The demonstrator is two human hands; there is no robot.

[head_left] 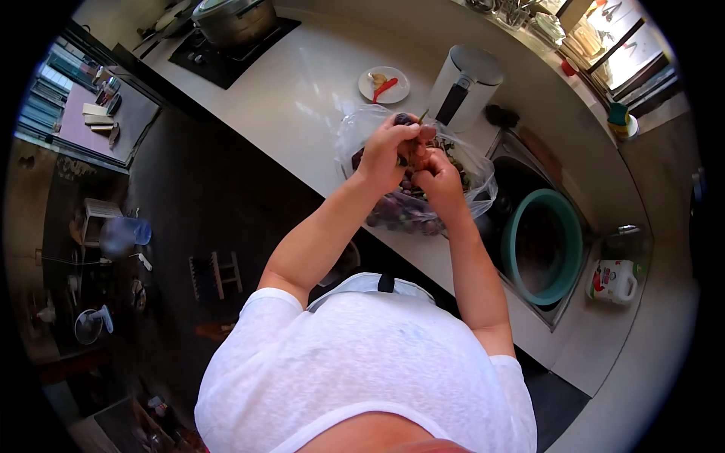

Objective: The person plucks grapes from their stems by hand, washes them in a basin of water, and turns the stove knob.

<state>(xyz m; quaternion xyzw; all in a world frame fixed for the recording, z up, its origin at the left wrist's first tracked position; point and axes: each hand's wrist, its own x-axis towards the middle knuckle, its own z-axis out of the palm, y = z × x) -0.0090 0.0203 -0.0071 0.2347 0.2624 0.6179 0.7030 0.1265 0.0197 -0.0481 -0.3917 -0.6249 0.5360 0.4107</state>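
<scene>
My left hand (384,157) is closed around a small bunch of dark grapes (402,119), with a green stem sticking up by the fingertips. Close beside it, my right hand (442,181) has its fingers bent and pressed together at the lower side of the same bunch. The fingers partly hide what they pinch, which looks like a grape. Both hands are over an opened clear plastic bag (481,189) on the counter. Inside the bag lie many purple and greenish grapes (408,211) with stems.
A white plate (401,90) with a red chili and garlic-like pieces sits behind the bag, next to a white pitcher (462,87) with a black handle. Right of the bag, a green basin (549,291) stands in the sink. A white jug (612,281) and a pot (234,23) are farther off.
</scene>
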